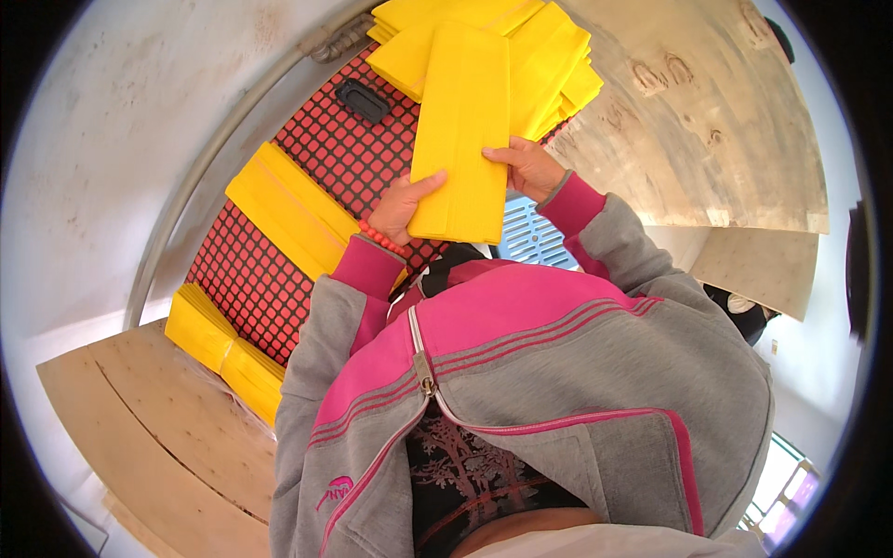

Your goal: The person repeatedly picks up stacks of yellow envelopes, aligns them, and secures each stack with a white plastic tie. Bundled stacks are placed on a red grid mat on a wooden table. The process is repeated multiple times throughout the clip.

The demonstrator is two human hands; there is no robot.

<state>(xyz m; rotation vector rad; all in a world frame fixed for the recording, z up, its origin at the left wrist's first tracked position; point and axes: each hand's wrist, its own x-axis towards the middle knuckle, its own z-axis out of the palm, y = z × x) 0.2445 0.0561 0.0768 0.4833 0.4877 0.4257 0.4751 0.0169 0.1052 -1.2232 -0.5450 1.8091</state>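
Between my two hands is a folded yellow cloth (460, 139), a long flat rectangle held out in front of my body. My left hand (402, 205), with a red bead bracelet at the wrist, grips its left edge with the thumb on top. On the right edge, my right hand (526, 166) pinches it the same way, thumb over the face. Beyond it lies a loose pile of similar yellow folded pieces (549, 70). To the left, a flat folded yellow piece (288, 205) rests on a red and black checked surface (251, 270).
A small black oblong object (363, 100) sits on the checked surface. A yellow stack (219, 344) stands at its near left end, beside a wooden board (167, 418). Right of the pile is a wooden panel (698, 121). A blue slatted plastic piece (535, 237) shows below my right hand.
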